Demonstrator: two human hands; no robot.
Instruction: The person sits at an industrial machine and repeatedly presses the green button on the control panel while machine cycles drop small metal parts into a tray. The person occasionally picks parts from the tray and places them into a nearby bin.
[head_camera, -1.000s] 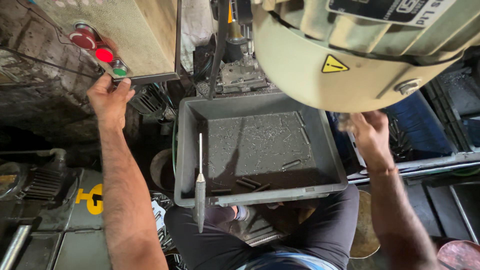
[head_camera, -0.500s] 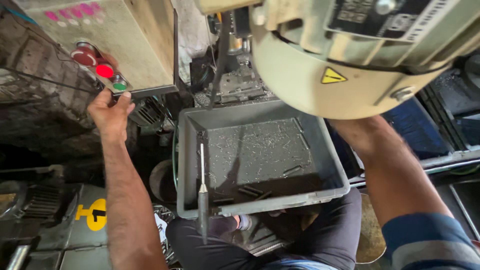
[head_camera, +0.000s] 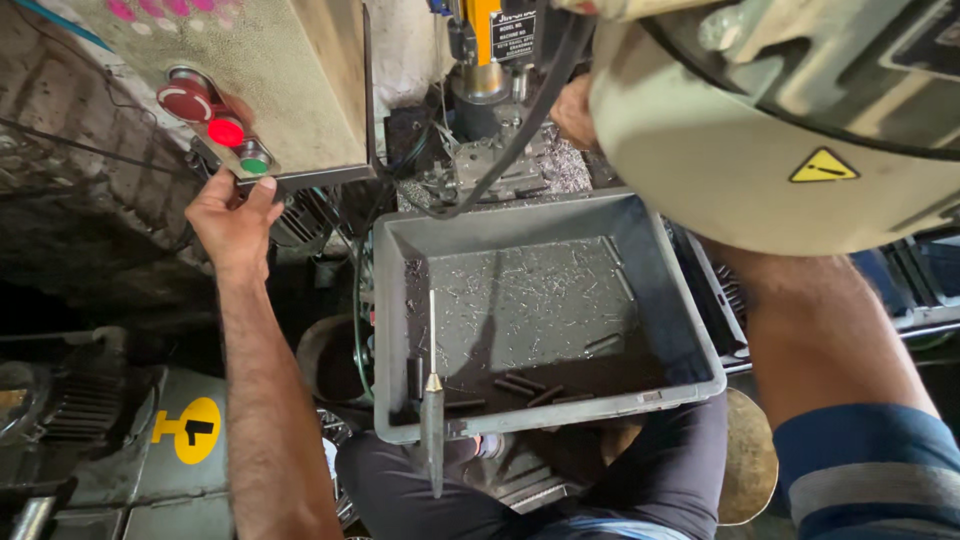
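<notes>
Both of our hands are up at a drilling machine. Our left hand (head_camera: 232, 215) is raised to the control box (head_camera: 290, 80), fingers loosely curled and thumb beside the green button (head_camera: 254, 160), with a lit red button (head_camera: 226, 132) and a larger red stop button (head_camera: 185, 102) just above; we cannot tell whether it presses anything. Our right hand (head_camera: 575, 110) reaches behind the big cream motor housing (head_camera: 770, 130) toward the drill spindle (head_camera: 484, 60); only part of it shows, so we cannot tell whether it grips anything.

Below us, on our lap, sits a grey plastic tray (head_camera: 690, 340). Several short dark metal rods (head_camera: 525, 385) lie along its near edge amid scattered metal shavings, so some pieces appear to be finished and collected. Most of the tray floor is bare, suggesting more remains.

A pointed tool with a long thin shaft (head_camera: 432, 400) lies across the tray's near rim. The motor housing blocks most of our view of the work table (head_camera: 520, 165), and a black cable (head_camera: 530, 120) loops in front of it.
</notes>
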